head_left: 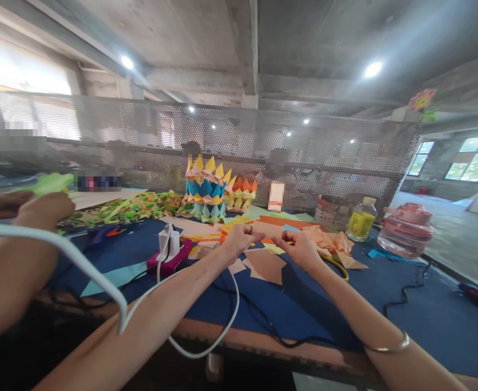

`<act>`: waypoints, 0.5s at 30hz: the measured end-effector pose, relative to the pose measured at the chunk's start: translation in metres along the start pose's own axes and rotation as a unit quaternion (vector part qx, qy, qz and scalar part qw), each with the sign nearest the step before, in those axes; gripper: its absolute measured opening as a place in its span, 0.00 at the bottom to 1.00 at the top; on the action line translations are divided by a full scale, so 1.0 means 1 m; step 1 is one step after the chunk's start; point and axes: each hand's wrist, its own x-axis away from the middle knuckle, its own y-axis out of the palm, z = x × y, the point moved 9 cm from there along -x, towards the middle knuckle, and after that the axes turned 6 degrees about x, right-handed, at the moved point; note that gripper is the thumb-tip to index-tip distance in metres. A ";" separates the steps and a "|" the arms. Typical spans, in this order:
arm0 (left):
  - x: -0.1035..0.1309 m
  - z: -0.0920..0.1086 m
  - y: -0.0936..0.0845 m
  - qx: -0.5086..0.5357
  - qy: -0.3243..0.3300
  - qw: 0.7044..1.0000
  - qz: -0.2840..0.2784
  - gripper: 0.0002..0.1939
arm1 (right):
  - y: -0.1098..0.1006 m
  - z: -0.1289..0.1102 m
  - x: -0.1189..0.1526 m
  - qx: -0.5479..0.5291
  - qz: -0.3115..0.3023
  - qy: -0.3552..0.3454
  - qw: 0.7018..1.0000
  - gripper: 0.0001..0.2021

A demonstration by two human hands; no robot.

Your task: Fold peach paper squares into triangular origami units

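Pinching peach paper — held between left fingers and right fingers

The scene is viewed from head height, just behind the near side of the desk. The camera is faced forward across it, towards the perforated screen at the far side, with the ceiling taken in above. The left hand and right hand are seen close, near the middle.
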 end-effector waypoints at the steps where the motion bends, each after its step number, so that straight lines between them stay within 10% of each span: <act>1: 0.000 0.001 -0.002 0.005 0.002 1.000 0.006 0.18 | -0.002 0.001 -0.001 0.004 0.005 0.001 1.000 0.18; 9: -0.003 0.001 -0.019 0.005 0.006 0.998 0.062 0.17 | -0.014 0.008 -0.003 -0.013 0.040 0.018 0.999 0.18; 15: 0.001 0.000 0.001 -0.030 -0.002 0.999 -0.012 0.16 | -0.005 0.000 -0.002 0.014 0.024 -0.009 1.000 0.18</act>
